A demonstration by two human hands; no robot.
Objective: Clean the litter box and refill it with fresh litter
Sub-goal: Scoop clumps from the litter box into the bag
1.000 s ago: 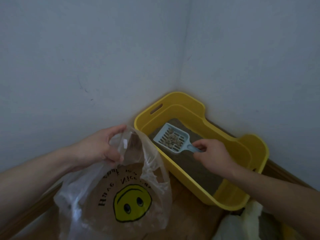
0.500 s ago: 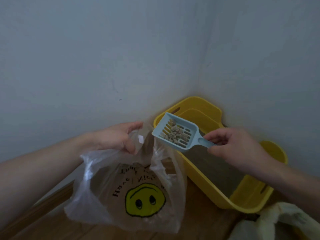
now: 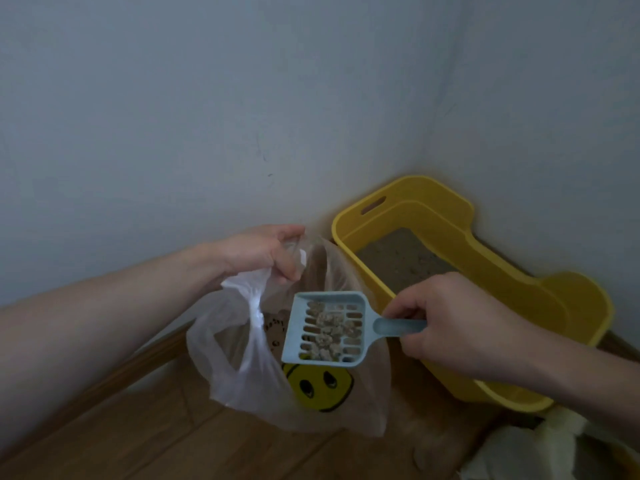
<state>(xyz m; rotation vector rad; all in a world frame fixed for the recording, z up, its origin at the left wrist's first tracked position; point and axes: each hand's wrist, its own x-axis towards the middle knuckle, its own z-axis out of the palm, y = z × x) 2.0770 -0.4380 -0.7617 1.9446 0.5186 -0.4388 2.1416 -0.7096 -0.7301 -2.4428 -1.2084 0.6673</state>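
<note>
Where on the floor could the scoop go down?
Bare wooden floor lies lower left, bordered by the wall's baseboard and the plastic bag. It's crowded lower right, where pale bags press against the yellow litter box.

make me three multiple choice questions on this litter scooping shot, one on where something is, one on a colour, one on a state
1. Where is the scoop?
A. over the plastic bag's mouth
B. lying in the litter box
C. on the floor

2. What colour is the litter box?
A. blue
B. yellow
C. white

3. What state is the scoop in?
A. empty
B. snapped in two
C. loaded with clumps

Answers:
1. A: the right hand holds it by the handle above the plastic bag, which the left hand holds open.
2. B: its walls and rim are yellow; only the scoop is light blue.
3. C: the clumps lie on the slotted tray, not yet tipped out.
</note>
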